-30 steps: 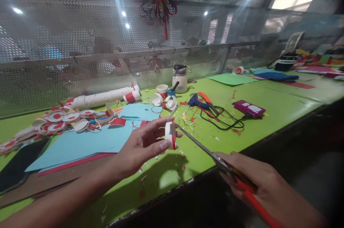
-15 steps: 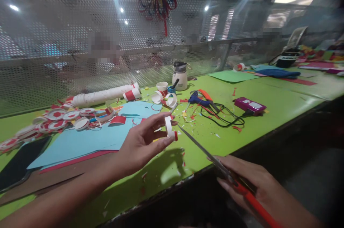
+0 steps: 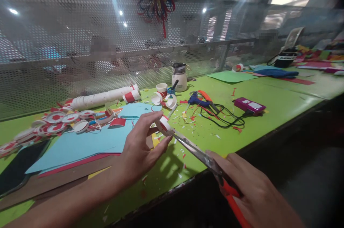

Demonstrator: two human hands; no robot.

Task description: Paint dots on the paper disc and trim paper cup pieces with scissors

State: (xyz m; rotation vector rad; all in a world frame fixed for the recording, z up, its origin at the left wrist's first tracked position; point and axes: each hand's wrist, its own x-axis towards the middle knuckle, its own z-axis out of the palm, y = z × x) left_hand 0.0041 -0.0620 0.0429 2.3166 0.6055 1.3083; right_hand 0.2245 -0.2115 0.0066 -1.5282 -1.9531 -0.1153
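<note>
Scissors (image 3: 199,154) in right hand (image 3: 249,192), fingers clenched through the red handles, blade tips at the paper ring (image 3: 162,125). Left hand (image 3: 139,145) pinches that ring between thumb and fingertips, held just above the green tabletop (image 3: 268,111), near its front edge. Ring is white with a red band; blades meet its lower edge, cannot tell if the cut has started.

Progress, as a judgement: well underway. A batch of finished red-and-white discs (image 3: 57,120) is piled far left, beyond the blue sheets (image 3: 88,142). Cut cup pieces (image 3: 166,101) and paper scraps lie mid-table, so several rings are already trimmed. Left to do: this ring, plus the uncut stack of cups (image 3: 104,97) lying on its side at the back. Glue gun (image 3: 200,100) sits idle, well apart from both hands.
</note>
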